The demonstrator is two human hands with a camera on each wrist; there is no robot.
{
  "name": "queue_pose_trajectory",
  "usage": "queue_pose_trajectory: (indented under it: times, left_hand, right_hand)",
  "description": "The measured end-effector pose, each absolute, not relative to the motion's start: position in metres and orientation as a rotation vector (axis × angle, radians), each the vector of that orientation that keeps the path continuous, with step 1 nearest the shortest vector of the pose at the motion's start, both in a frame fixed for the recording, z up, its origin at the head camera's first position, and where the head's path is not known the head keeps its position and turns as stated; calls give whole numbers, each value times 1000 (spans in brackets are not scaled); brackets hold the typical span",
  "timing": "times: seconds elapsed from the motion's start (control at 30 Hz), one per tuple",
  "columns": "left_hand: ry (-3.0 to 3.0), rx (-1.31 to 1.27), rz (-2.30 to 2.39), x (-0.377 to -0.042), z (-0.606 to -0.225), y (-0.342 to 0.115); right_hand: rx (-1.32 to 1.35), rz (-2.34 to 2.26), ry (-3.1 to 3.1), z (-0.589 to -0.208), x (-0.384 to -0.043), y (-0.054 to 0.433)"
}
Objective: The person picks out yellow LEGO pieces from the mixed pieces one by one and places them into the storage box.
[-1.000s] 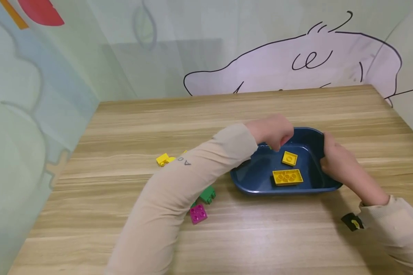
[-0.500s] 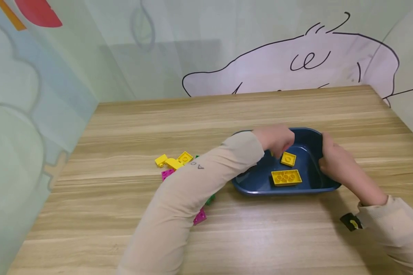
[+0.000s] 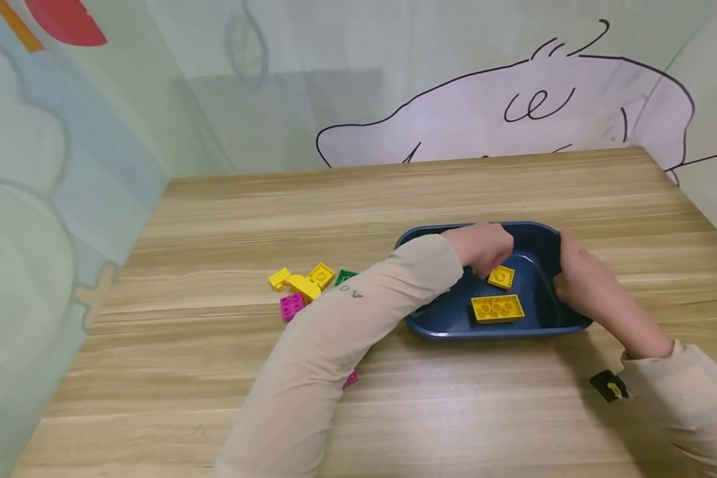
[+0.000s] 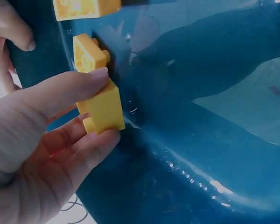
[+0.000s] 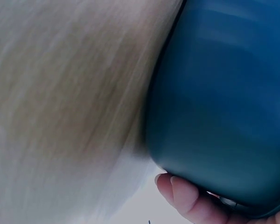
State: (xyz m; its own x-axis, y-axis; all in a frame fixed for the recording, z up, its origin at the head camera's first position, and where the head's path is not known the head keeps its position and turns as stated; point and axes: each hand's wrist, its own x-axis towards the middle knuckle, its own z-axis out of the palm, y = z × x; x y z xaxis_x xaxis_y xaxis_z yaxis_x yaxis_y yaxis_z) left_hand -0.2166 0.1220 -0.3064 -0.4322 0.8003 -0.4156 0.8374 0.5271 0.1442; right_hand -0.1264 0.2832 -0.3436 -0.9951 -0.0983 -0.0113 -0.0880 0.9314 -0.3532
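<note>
My left hand (image 3: 484,249) is low over the dark blue tray (image 3: 454,334). In the left wrist view, its thumb and fingers pinch a yellow building brick (image 4: 107,109); from the head, the hand hides most of that brick. Two other yellow pieces lie inside the tray: a square brick (image 3: 501,277) close to my left fingers, and a longer brick (image 3: 498,309) with its hollow underside up. My right hand (image 3: 585,279) grips the tray's right end at the rim. From the right wrist, its curled fingers (image 5: 184,193) show at the tray's edge.
Left of the tray lie loose pieces on the wooden table (image 3: 173,345): a yellow brick (image 3: 321,276), a curved yellow piece (image 3: 303,287), a magenta brick (image 3: 291,307) and a green brick (image 3: 345,275). My left sleeve (image 3: 334,332) covers part of the pile. A wall stands behind the table.
My left hand has moved slightly right and nearer, deeper over the tray. The sleeve's shift uncovers yellow, magenta and green bricks at the left. My right hand keeps its grip on the tray.
</note>
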Motion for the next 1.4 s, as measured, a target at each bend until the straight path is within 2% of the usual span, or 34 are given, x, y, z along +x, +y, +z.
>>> queue_pose_trajectory:
  times: [1.4]
  left_hand:
    - [2306,1331,-90,-216,-313,120]
  right_hand:
    - [-116,-545,3030,-342,-127,282]
